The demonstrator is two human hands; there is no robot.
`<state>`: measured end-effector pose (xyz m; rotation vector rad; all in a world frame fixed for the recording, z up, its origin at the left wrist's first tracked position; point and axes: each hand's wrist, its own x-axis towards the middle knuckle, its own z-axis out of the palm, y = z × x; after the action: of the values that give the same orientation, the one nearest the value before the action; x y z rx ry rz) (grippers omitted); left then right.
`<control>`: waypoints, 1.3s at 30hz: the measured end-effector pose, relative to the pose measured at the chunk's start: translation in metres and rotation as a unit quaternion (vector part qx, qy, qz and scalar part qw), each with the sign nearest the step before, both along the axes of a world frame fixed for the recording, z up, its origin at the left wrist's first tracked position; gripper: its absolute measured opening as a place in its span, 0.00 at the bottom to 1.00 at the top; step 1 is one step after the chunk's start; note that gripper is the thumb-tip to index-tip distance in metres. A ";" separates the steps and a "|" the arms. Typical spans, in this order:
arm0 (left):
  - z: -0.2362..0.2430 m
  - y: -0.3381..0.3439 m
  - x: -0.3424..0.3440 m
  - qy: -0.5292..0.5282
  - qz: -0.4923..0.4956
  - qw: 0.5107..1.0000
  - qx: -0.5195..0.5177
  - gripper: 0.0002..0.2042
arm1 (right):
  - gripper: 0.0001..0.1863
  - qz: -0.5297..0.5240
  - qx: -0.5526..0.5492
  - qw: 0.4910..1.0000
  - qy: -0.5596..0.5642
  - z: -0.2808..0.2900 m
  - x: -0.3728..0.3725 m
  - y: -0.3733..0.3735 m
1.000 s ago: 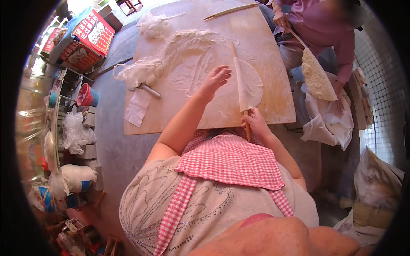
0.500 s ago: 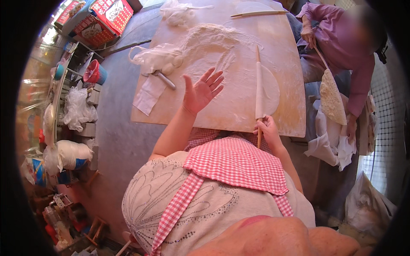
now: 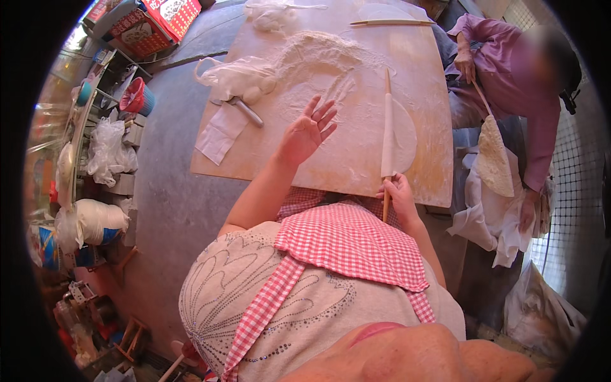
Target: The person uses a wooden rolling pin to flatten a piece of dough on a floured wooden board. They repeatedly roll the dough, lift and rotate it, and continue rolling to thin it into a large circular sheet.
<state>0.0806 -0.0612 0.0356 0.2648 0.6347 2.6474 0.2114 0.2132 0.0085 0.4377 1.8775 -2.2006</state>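
Observation:
My right hand [image 3: 399, 191] is closed on the near end of a long thin wooden rolling pin [image 3: 386, 210]. Pale dough [image 3: 388, 137] is wrapped along the pin, with a flat rounded part [image 3: 405, 137] lying to its right on the floured board [image 3: 433, 165]. My left hand [image 3: 305, 130] is raised over the board, fingers spread, palm partly turned up, holding nothing. Beyond it lies spread flour [image 3: 318, 48]. To its left are a white plastic bag of lumps [image 3: 245, 79], a metal-handled tool [image 3: 248, 111] and a pale cloth [image 3: 219, 137].
A co-worker in pink [image 3: 522, 108] at the right holds a stick with a floury dough sheet [image 3: 493, 156] over white cloths [image 3: 477, 223]. Another pin [image 3: 391, 22] lies at the board's far edge. A cluttered rack [image 3: 89, 127] and red printed box [image 3: 143, 28] stand at the left.
My left hand has turned from palm-down to palm partly up, fingers spreading. The co-worker's dough sheet has moved lower in the picture. The whole view has also shifted slightly.

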 end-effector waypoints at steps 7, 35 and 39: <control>-0.026 -0.005 -0.005 -0.064 0.056 0.996 0.033 0.09 | 0.14 0.003 -0.008 1.000 -0.001 -0.003 0.000 0.001; -0.029 -0.022 -0.025 -0.048 0.031 0.976 0.210 0.11 | 0.16 0.008 -0.008 1.000 -0.011 0.002 0.001 0.001; -0.027 -0.022 -0.024 -0.046 0.026 0.974 0.221 0.10 | 0.16 0.010 -0.009 1.000 -0.007 0.000 0.001 0.001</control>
<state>0.0571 -0.0834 0.0085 0.2491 0.0140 2.8063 0.2127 0.2145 0.0087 0.4277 1.8452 -2.1946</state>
